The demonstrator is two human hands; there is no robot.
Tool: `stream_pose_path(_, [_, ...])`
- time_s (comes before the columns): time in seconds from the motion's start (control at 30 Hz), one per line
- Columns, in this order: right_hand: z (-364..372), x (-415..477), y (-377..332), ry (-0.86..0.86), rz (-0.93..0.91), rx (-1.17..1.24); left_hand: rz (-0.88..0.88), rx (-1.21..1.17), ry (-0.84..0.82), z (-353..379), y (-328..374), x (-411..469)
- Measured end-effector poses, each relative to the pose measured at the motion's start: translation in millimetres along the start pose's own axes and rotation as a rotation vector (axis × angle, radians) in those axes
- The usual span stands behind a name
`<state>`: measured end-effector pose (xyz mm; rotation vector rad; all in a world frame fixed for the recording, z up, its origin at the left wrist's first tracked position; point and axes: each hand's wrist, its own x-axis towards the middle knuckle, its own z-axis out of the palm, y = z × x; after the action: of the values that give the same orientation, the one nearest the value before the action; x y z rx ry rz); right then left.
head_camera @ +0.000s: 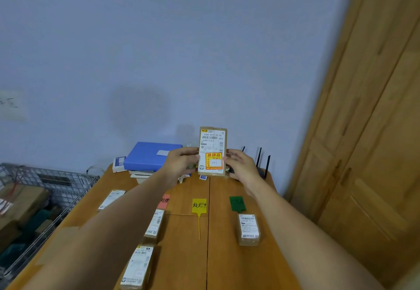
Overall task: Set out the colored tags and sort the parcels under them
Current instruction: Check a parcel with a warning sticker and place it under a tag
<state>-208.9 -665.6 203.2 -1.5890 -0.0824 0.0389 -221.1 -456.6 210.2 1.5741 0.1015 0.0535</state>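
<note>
I hold a small cardboard parcel point(212, 151) upright above the table, its white label and orange-yellow sticker facing me. My left hand point(181, 164) grips its left edge and my right hand point(239, 167) its right edge. On the wooden table point(227, 255) lie three tags in a row: a red tag point(164, 200) partly behind my left arm, a yellow tag point(199, 205) with a long tail, and a green tag point(237, 203). Two parcels point(155, 222) point(137, 266) lie below the red tag. One parcel point(248, 228) lies below the green tag.
Another parcel point(111, 198) lies at the table's left edge. A blue folder point(151, 155) on stacked items sits at the back, a black router point(261, 164) with antennas at the back right. A wire basket point(34, 198) of parcels stands left; a wooden door point(375, 130) right.
</note>
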Motion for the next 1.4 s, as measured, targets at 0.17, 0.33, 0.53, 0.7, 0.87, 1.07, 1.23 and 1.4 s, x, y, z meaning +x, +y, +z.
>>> stream_pose_path(0.17, [10,0,3,-0.001,-0.016,-0.016,0.008,0.010,-0.003,-10,2,-3])
stream_pose_path(0.33, [17,5,15,0.023,-0.016,-0.042,-0.017,0.008,-0.005,-16,-9,-2])
stream_pose_path(0.53, [29,9,48,0.053,0.063,-0.055,-0.098,0.023,0.000,-20,-43,-1])
stream_pose_path(0.7, [38,5,96,0.007,0.166,-0.091,-0.147,0.077,-0.073,-24,-101,9])
stream_pose_path(0.87, [41,14,166,0.013,0.280,-0.176,-0.267,0.074,-0.063,-20,-173,19])
stream_pose_path(1.07, [48,23,254,-0.018,0.426,-0.230,-0.415,0.022,-0.038,-17,-260,30])
stream_pose_path(1.23, [51,30,322,-0.038,0.544,-0.239,-0.497,0.015,-0.033,-17,-324,36])
stream_pose_path(1.4, [54,36,363,-0.056,0.619,-0.222,-0.550,-0.012,0.003,-10,-359,40])
